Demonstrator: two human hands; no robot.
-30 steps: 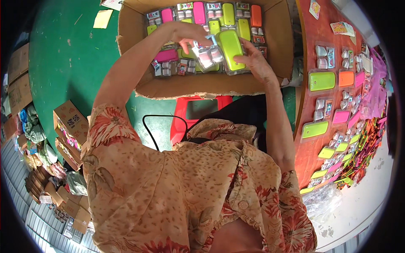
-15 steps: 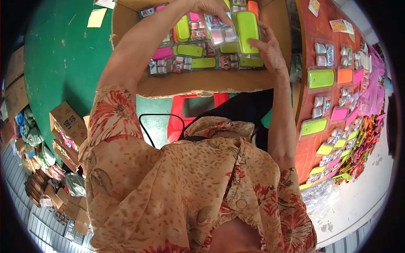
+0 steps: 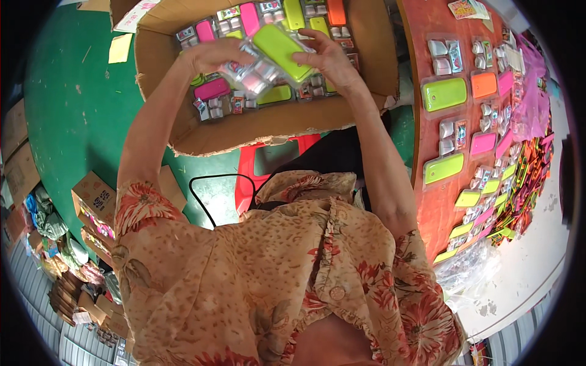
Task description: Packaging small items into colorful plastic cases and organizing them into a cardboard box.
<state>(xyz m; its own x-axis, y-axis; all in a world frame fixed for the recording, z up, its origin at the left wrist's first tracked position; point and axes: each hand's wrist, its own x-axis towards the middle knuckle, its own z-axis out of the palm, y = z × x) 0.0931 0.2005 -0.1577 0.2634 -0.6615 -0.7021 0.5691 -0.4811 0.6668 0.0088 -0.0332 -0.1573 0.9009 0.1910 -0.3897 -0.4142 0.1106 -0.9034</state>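
Observation:
Over the cardboard box, I hold a clear blister pack with a yellow-green, phone-like case and small white and pink pieces in its other part. My left hand grips the end with the small pieces, its fingertips partly hidden. My right hand pinches the green end between thumb and fingers. The pack is tilted and a little blurred. Beneath it, similar packs lie in rows inside the box, among them a pink one and an orange one.
To the right, a reddish table bears more packs, such as a green one, with a purple plastic bag beyond. A red stool stands below the box. At left are an open carton and a green floor.
Both hands have moved left and slightly down with the pack, which has turned from nearly upright to slanting. The whole view has shifted, so the box sits further left.

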